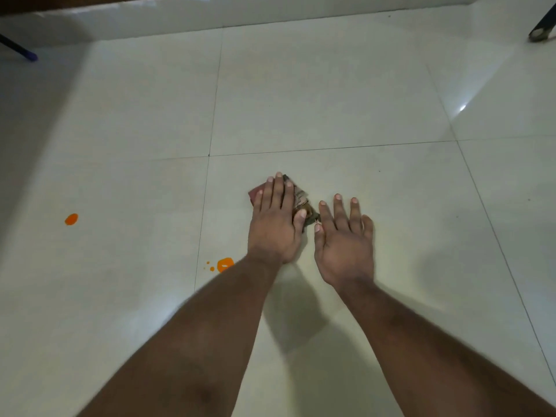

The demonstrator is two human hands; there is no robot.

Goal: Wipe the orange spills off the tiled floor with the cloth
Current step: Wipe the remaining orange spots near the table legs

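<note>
A small folded cloth (301, 195), dark red and patterned, lies on the pale tiled floor (331, 100). My left hand (275, 219) presses flat on the cloth with straight fingers and covers most of it. My right hand (343, 236) lies flat on the tile just right of the cloth, fingers spread, its thumb close to the cloth's near corner. An orange spill (224, 264) with small droplets beside it sits by my left wrist. A second orange spot (71, 219) lies far to the left.
A blue furniture leg (21, 51) stands at the far left, and a dark leg with a metal foot (541, 33) at the far right. A wall base (210, 13) runs along the back. Glossy tiles stretch all around.
</note>
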